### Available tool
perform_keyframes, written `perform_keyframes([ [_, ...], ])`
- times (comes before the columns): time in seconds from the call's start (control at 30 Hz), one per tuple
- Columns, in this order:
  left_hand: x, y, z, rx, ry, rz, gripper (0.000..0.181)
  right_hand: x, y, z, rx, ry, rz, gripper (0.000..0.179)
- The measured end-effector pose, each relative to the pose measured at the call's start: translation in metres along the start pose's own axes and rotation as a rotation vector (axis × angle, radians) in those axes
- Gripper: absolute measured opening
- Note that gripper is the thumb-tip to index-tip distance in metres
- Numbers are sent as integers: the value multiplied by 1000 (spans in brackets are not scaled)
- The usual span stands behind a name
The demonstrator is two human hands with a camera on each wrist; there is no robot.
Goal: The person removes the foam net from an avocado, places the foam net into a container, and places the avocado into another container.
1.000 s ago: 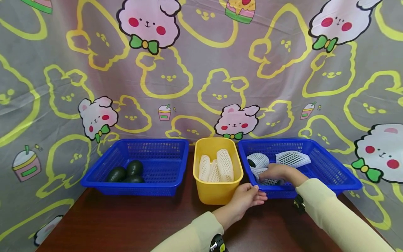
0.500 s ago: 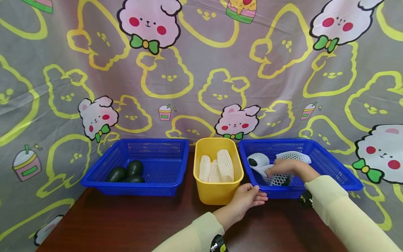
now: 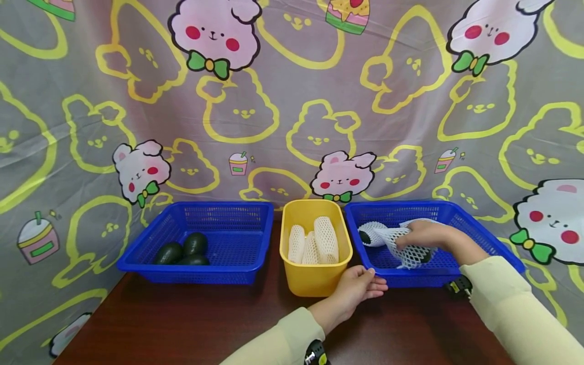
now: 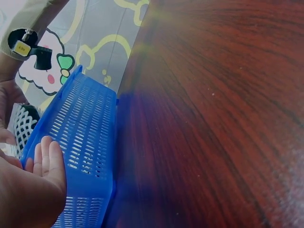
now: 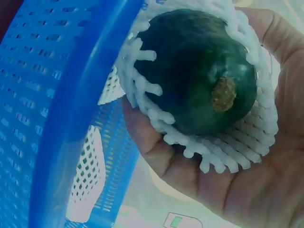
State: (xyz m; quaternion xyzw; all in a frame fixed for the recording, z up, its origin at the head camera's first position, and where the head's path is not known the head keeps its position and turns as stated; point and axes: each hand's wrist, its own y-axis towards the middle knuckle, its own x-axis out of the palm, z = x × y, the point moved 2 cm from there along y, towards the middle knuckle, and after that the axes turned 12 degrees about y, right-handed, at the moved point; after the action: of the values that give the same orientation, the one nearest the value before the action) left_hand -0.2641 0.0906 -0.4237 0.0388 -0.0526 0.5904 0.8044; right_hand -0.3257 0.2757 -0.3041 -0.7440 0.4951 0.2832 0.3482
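My right hand (image 3: 426, 235) grips an avocado (image 5: 190, 71) wrapped in a white foam net (image 5: 242, 142), over the right blue basket (image 3: 456, 276). Its dark end with a brown stem scar pokes out of the net's open end in the right wrist view. At that basket's near left corner, my left hand (image 3: 356, 288) has its thumb at the rim, with straight fingers (image 4: 55, 159) along the outside wall. Another netted avocado (image 3: 365, 236) lies at the basket's left side. A further white net behind is mostly hidden by my right hand.
Left of the right basket stands a yellow bin (image 3: 315, 281) with several white foam nets (image 3: 326, 238). A second blue basket (image 3: 196, 276) at the left holds 3 bare avocados (image 3: 195, 243). A patterned cloth (image 3: 274, 126) hangs behind the brown table (image 3: 182, 319).
My right hand has moved right and slightly up, and the netted avocado it grips has shifted right with it, away from the left one. My left hand has stayed at the corner.
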Motion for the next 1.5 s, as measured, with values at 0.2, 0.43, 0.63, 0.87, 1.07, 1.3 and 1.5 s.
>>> perform_keyframes([
  [0.2, 0, 0, 0, -9, 4, 2, 16, -5, -11, -5, -20, 34, 33, 76],
  [0.43, -2, -1, 3, -38, 4, 7, 15, -9, -23, -15, -56, 18, 92, 89],
  [0.63, -4, -2, 3, -62, 14, 7, 16, -9, -31, -24, -72, -8, 122, 94],
  [0.87, -5, -4, 3, -82, 45, -13, 20, -5, -46, -37, -125, 87, 111, 71],
  [1.07, -9, -10, 2, -77, 66, -67, 21, 2, -58, -46, -178, 156, 129, 69],
  [1.3, -23, -26, 6, -90, 112, -181, 26, 11, -71, -52, -259, 121, 173, 72],
  [1.5, -45, -41, 23, -83, 139, -253, 26, 20, -80, -61, -322, 121, 183, 75],
])
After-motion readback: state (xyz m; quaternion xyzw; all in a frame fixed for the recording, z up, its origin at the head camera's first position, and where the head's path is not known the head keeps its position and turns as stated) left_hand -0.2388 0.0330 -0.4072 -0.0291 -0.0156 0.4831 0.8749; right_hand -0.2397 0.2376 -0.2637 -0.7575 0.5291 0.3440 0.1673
